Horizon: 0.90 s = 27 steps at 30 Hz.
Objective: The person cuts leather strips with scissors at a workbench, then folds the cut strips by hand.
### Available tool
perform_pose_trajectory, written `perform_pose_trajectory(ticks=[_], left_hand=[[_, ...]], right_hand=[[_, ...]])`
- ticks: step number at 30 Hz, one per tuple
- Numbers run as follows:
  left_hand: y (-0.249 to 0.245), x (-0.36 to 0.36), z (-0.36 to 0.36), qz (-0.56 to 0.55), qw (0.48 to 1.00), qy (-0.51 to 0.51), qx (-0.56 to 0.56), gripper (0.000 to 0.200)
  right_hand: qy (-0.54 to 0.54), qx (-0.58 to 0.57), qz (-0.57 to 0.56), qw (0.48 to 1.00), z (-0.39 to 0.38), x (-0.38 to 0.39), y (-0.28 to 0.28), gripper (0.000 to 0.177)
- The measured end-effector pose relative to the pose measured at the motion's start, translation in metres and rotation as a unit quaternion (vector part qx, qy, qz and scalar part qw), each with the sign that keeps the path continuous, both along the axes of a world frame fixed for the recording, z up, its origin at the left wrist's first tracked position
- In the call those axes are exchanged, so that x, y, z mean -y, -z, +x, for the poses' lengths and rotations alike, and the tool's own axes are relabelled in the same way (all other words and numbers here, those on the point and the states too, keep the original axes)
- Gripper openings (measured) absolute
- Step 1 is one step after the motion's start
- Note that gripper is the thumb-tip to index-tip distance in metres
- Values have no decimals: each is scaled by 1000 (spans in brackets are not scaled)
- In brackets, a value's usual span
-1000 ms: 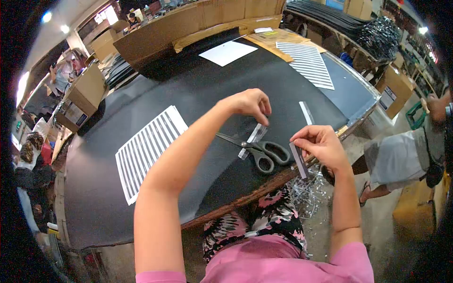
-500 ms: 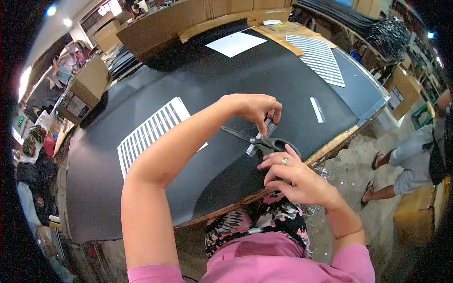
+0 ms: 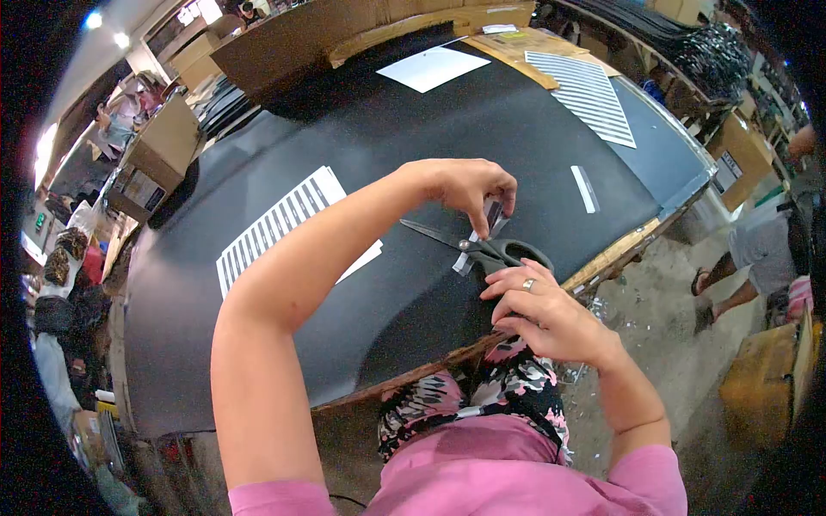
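Observation:
My left hand (image 3: pixel 477 193) reaches across the black tabletop with thumb and fingers pinched on a small pale strip (image 3: pixel 463 261). Black-handled scissors (image 3: pixel 490 249) lie beside and partly under this strip, their blades pointing left. Close below the scissor handles is my right hand (image 3: pixel 551 318), a ring on one finger, its fingers loosely bent and apart with nothing visible between them. Striped sheets (image 3: pixel 288 222) lie to the left, partly hidden by my left forearm. A single white strip (image 3: pixel 585 189) rests to the right.
A white sheet (image 3: pixel 432 67) and another striped sheet (image 3: pixel 585 99) lie toward the far side. Cardboard boxes (image 3: pixel 155 159) stand at the left. The table's worn wooden edge (image 3: pixel 615 258) runs near my right hand. A person's legs (image 3: pixel 744 279) are at the right.
My right hand has shifted slightly right and its fingers sit lower against the scissor handles. My left hand stays pinched at the strip. The other person's legs have moved.

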<state>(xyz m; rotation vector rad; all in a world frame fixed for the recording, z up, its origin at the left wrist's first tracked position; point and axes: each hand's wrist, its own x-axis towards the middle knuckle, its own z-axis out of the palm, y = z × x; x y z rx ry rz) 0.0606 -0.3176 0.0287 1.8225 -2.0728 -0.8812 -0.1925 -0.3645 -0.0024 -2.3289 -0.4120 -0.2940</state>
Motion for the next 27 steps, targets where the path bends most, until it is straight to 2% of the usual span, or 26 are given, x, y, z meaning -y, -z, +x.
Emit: perform_pose_trajectory(ticks=[5,8,11,13,14,17,19,23,25,26,27], left_hand=[[2,-4,0,2,1000,-4,-7,55],[0,-6,-6,-28,999,-17,15,55],[1,0,-3,9,998,-13,64,57],[9,2,3,-71,994,49,73,56],[9,1,3,-73,993,48,74,56],[6,-6,-4,-59,998,15,29,51],[4,-14,-9,-92,995,-11,-21,49],[-7,-34,-1,-142,988,-53,-19,48],[-17,-53,6,-138,981,-134,-21,41],[-18,-65,10,-136,981,-135,-19,41],[-19,-79,11,-155,960,-225,-58,38]], right_hand=[[8,25,-5,1000,2,0,0,9],[10,31,-7,999,2,0,2,10],[12,37,3,999,2,-1,2,11],[12,40,12,999,3,0,3,12],[4,44,13,999,3,2,4,11],[-3,54,24,998,6,5,6,11],[-7,55,35,998,7,5,6,12],[-2,78,61,995,12,2,6,13],[10,89,57,994,12,4,7,13],[11,88,46,995,13,6,4,13],[11,89,49,995,16,8,4,13]])
